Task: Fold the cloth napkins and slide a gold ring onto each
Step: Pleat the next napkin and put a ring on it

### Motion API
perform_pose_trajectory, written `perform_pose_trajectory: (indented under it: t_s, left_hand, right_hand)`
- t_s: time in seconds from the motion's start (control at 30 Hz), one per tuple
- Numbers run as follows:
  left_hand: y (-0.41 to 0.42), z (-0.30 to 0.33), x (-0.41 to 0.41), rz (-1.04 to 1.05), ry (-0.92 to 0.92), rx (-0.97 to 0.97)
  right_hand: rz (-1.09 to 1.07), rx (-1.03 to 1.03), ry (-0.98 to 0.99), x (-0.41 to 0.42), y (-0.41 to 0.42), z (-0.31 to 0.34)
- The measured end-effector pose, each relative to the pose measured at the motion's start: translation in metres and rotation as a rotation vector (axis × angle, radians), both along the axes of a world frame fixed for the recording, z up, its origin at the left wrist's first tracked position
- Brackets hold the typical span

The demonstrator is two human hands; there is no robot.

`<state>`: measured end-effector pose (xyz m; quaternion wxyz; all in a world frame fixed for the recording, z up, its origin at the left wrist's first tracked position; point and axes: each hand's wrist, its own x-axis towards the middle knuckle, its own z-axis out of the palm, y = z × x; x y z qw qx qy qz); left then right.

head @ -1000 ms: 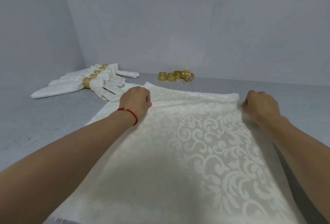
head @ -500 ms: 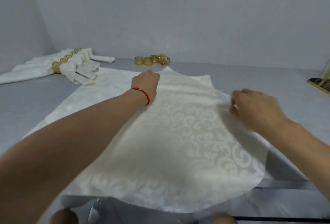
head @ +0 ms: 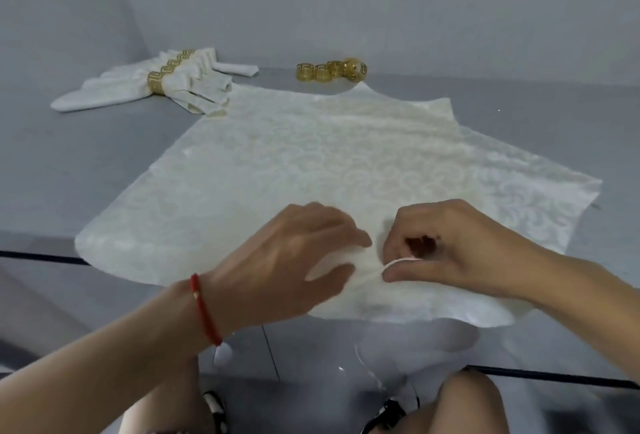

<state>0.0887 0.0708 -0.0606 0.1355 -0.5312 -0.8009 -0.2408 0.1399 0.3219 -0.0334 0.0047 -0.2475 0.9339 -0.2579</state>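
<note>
A cream patterned cloth napkin (head: 311, 156) lies spread flat on the grey table, its near edge hanging over the front. At that near edge my right hand (head: 460, 246) pinches a small fold of the napkin between thumb and fingers. My left hand (head: 291, 260) lies right beside it on the cloth, thumb and fingers gathering the same fold. Several loose gold rings (head: 330, 71) stand in a row at the back of the table. Finished napkins (head: 149, 83) with gold rings on them lie at the back left.
The grey table (head: 86, 163) meets a wall at the back and on the left. Its dark front edge (head: 34, 255) runs just below the napkin. My knees and sandals show under the glassy front part.
Both hands have come back from the napkin's far corners to the middle of its near edge and now pinch the cloth there. The view has tilted down.
</note>
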Motion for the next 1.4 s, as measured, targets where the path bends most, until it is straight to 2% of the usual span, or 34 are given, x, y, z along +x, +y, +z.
perform_pose_trajectory:
  t_s: [0.13,0.27,0.37,0.43,0.53,0.6,0.73,0.83,0.93,1.03,1.13,1.17,1.23,1.33,1.4]
  left_hand:
    - [-0.014,0.01,0.007,0.025,-0.116,-0.135]
    - [-0.018,0.047,-0.006,0.031,-0.331,-0.288]
    - [-0.011,0.07,-0.041,0.064,-0.297,-0.265]
    - [0.002,0.073,-0.066,0.14,-0.262,-0.156]
    - [0.023,0.07,-0.098,0.263,-0.389,-0.073]
    - [0.03,0.067,-0.12,0.358,-0.53,-0.039]
    - [0.033,0.06,-0.139,0.517,-0.703,0.042]
    - [0.031,0.059,-0.139,0.599,-0.745,-0.148]
    - [0.02,0.072,-0.128,0.585,-0.754,-0.389]
    - [0.0,0.089,-0.123,0.43,-0.98,-0.566]
    - [-0.002,0.1,-0.129,0.321,-1.155,-0.611]
    - [0.002,0.099,-0.136,0.332,-1.153,-0.6]
    - [0.013,0.094,-0.158,0.409,-1.033,-0.537]
    - [0.04,0.086,-0.202,0.443,-0.774,-0.461]
    - [0.06,0.079,-0.231,0.487,-0.613,-0.438]
  right_hand:
    - [-0.071,-0.219,-0.203,-0.017,0.004,0.017]
    - [-0.164,-0.229,-0.283,-0.046,0.012,0.027]
    - [-0.24,-0.204,-0.294,-0.07,0.015,0.03]
    - [-0.297,-0.176,-0.246,-0.082,0.015,0.027]
    - [-0.358,-0.206,-0.107,-0.088,0.016,0.032]
    - [-0.322,-0.247,-0.162,-0.083,0.025,0.039]
    - [-0.176,-0.046,-0.404,-0.068,0.046,0.04]
    - [-0.192,0.041,-0.308,-0.072,0.046,0.033]
    - [-0.152,-0.147,-0.259,-0.073,0.043,0.035]
    - [-0.193,-0.218,-0.47,-0.069,0.032,0.045]
    - [-0.213,-0.246,-0.64,-0.077,0.031,0.046]
    - [-0.2,-0.261,-0.649,-0.086,0.035,0.045]
    - [-0.25,-0.283,-0.602,-0.107,0.048,0.043]
    - [-0.476,-0.346,-0.419,-0.145,0.065,0.041]
    - [-0.624,-0.292,-0.292,-0.171,0.069,0.039]
